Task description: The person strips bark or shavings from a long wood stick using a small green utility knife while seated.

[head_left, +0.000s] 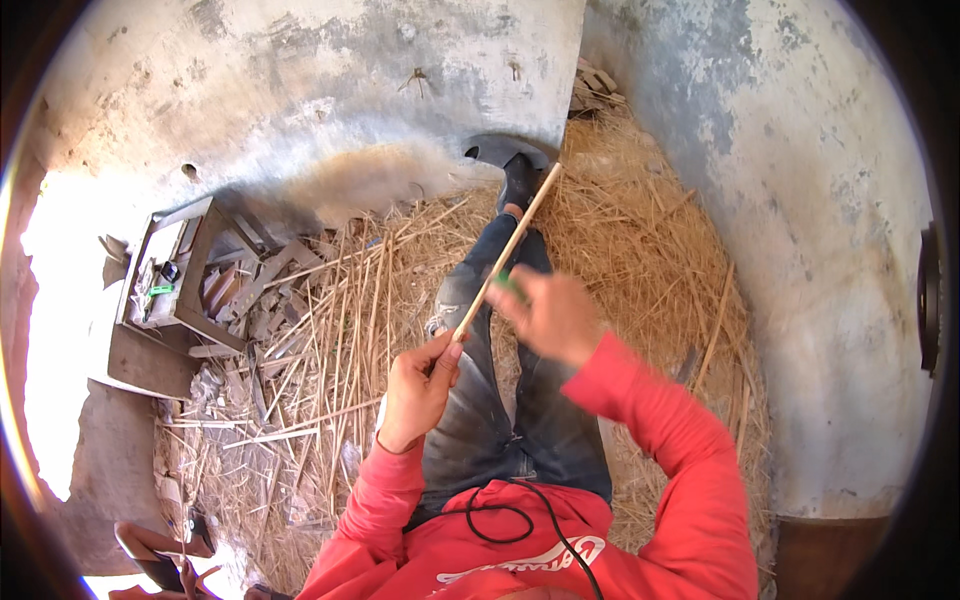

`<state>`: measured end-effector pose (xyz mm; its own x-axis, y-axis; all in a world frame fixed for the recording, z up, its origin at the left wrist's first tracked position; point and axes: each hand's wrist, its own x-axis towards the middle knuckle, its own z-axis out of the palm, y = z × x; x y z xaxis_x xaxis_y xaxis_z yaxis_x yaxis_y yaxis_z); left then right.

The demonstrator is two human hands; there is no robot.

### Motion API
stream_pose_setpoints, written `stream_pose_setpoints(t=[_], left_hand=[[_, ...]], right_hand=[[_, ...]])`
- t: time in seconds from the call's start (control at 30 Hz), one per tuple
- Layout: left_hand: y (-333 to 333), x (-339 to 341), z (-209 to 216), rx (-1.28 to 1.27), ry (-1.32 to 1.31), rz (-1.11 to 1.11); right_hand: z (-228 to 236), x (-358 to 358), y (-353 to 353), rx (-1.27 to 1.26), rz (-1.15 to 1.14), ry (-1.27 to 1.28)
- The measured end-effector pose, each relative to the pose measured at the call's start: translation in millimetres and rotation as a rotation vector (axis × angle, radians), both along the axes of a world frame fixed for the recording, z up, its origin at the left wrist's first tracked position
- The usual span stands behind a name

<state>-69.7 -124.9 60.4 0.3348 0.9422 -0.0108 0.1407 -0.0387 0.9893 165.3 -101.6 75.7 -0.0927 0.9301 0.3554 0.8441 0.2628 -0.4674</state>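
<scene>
My left hand [416,393], in front of my lap, is closed round the lower end of a long, thin, pale stick [524,223], which looks like bamboo or cane. The stick slants up and away to the right, over my legs. My right hand [560,318], smeared by motion, is closed on a small green object [510,286] at the stick's middle. Most of the green object is hidden by the fingers, so its kind does not show. I cannot tell whether it touches the stick.
Straw-like shavings [640,215] cover the floor, with long split strips [345,345] at the left. A wooden table [200,290] with small items on top stands by the left wall, beside wood scraps [270,290]. Part of another person [165,550] shows at the lower left.
</scene>
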Motion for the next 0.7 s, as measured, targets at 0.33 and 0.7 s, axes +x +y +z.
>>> stream_pose_setpoints(t=[0.33, 0.7], left_hand=[[-1.4, -6.6, -6.4, 0.040, 0.081, 0.021], [-8.4, -9.1, -2.7, 0.048, 0.099, 0.042]], right_hand=[[-3.1, 17.6, 13.3, 0.004, -0.101, 0.000], [0.9, 40.0, 24.8, 0.021, -0.216, 0.078]])
